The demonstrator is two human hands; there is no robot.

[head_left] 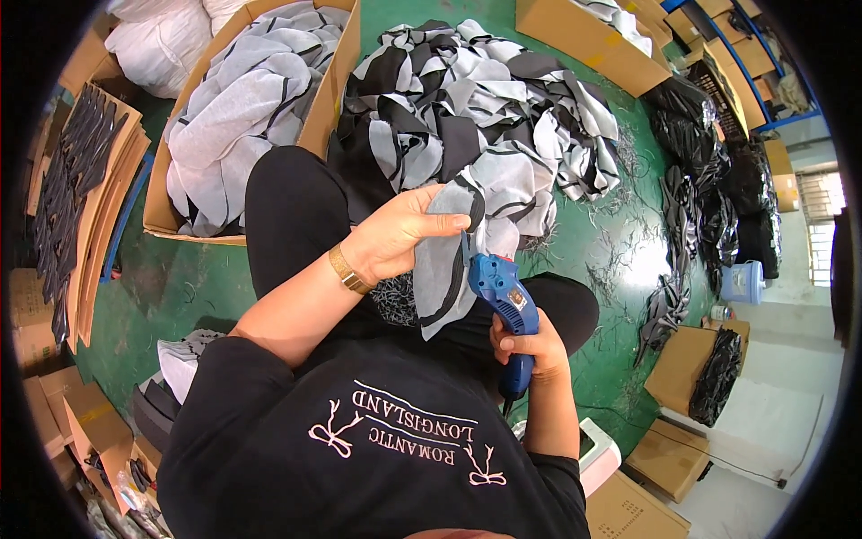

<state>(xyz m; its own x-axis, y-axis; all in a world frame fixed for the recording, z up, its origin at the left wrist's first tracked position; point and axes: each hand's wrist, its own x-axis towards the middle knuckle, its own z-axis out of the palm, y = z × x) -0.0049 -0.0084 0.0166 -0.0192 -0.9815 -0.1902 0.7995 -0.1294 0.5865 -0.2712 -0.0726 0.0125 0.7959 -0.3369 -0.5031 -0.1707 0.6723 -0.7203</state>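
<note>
My left hand [391,235] pinches a grey fabric piece [442,269] with black edging between thumb and fingers, holding it up over my lap. Wrapped round the handle of a blue electric fabric cutter [505,295] is my right hand [541,346]. The cutter's head meets the right edge of the fabric, just below my left thumb; its blade is too small to make out clearly. Beyond my hands, a large heap of grey and black fabric pieces [458,99] lies on the floor. Dark trimmings [392,301] are gathered between my legs.
An open cardboard box [319,117] of grey fabric pieces stands to the left of the heap. Thin scraps litter the green floor [620,260] at the right. Black plastic bundles [691,117] and cartons [669,458] line the right side; stacked cardboard [112,216] stands far left.
</note>
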